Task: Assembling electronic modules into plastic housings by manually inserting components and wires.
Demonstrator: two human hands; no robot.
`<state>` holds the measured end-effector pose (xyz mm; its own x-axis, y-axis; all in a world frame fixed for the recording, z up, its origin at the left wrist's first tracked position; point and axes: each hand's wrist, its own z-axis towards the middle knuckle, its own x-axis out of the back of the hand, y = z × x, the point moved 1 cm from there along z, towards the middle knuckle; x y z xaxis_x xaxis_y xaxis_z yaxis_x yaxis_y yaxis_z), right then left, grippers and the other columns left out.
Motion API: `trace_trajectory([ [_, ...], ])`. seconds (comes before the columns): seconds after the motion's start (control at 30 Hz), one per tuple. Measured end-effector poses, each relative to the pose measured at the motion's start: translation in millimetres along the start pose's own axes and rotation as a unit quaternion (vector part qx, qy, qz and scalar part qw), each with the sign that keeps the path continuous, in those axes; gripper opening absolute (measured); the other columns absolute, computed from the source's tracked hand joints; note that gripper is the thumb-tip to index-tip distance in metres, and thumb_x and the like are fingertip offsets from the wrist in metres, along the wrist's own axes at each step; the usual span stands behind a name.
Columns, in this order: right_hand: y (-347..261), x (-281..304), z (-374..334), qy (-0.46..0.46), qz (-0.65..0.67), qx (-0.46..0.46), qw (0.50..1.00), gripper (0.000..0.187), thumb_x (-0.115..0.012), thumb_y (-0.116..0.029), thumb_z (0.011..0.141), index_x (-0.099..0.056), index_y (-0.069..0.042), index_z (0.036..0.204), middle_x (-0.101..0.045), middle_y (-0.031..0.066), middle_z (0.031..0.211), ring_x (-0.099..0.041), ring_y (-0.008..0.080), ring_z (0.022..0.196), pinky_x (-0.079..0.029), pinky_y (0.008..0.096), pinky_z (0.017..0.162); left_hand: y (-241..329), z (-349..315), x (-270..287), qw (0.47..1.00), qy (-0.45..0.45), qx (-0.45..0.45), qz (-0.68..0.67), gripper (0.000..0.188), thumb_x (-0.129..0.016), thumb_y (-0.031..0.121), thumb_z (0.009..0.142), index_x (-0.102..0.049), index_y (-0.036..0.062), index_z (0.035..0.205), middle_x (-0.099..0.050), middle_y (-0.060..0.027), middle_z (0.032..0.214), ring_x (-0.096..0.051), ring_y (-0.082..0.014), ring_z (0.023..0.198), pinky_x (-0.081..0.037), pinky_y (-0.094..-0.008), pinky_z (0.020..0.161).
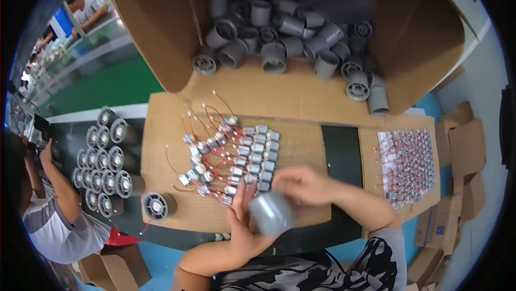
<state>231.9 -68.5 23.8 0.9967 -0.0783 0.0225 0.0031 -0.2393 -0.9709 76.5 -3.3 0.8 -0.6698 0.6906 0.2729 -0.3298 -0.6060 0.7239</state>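
Note:
My left hand (248, 234) is wrapped round a smooth grey plastic cylindrical housing (270, 213), held low over the front edge of the cardboard. Motion blurs the housing. Just above it is my right hand (305, 184), fingers curled and partly smeared; what they hold, if anything, I cannot make out. Beyond both hands lie small silver motors (252, 154) with red and dark wires, some in neat rows, others in a loose pile at the left. A grey housing with a white round centre and a red wire (158, 206) stands at the cardboard's left corner.
A large open cardboard box (156, 27) of loose grey housings (290, 25) stands at the back. Housings with fitted centres (115, 159) are grouped at the left. More wired motors (407, 164) fill a sheet at the right. A co-worker (62, 205) sits at the left; cartons (465, 148) stand at the right.

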Motion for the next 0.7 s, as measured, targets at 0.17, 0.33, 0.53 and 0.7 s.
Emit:
trace_trajectory([
  [0.17,8,0,-1,0.233,-0.121,0.053,0.963,0.029,-0.048,-0.023,0.083,-0.046,-0.004,0.105,-0.052,0.0080,0.081,-0.050,0.0134,0.073,-0.042,0.0267,0.064,11,-4,-5,0.989,-0.031,0.138,-0.039,0.058,-0.074,0.011,0.057,-0.043,-0.0033,0.104,-0.043,-0.0259,0.105,-0.049,-0.0337,0.094,-0.042,-0.0374,0.078],
  [0.33,31,17,33,0.332,-0.482,0.086,0.806,0.047,-0.051,-0.030,0.079,-0.040,-0.003,0.116,-0.046,0.0193,0.101,-0.051,0.0301,0.082,-0.043,0.0342,0.067,13,-8,-15,0.966,-0.187,0.177,-0.035,0.058,-0.071,0.020,0.062,-0.043,-0.0052,0.106,-0.044,-0.0277,0.107,-0.046,-0.0366,0.096,-0.040,-0.0373,0.081],
  [0.53,33,22,42,0.308,-0.288,0.021,0.907,0.032,-0.062,-0.023,0.071,-0.050,-0.006,0.096,-0.055,0.0115,0.082,-0.055,0.0237,0.073,-0.042,0.0308,0.060,5,-33,-25,0.975,-0.100,0.194,-0.042,0.086,-0.073,0.023,0.060,-0.021,-0.0047,0.122,-0.036,-0.0263,0.117,-0.038,-0.0398,0.106,-0.031,-0.0422,0.089],
  [0.7,35,28,36,0.359,-0.323,0.184,0.856,0.029,-0.061,-0.016,0.073,-0.050,-0.005,0.097,-0.055,0.0087,0.084,-0.054,0.0124,0.070,-0.043,0.0250,0.058,4,-20,-24,0.975,-0.186,0.097,0.070,0.099,-0.077,0.019,0.055,-0.011,-0.0022,0.125,-0.036,-0.0250,0.116,-0.041,-0.0382,0.103,-0.034,-0.0418,0.085],
])
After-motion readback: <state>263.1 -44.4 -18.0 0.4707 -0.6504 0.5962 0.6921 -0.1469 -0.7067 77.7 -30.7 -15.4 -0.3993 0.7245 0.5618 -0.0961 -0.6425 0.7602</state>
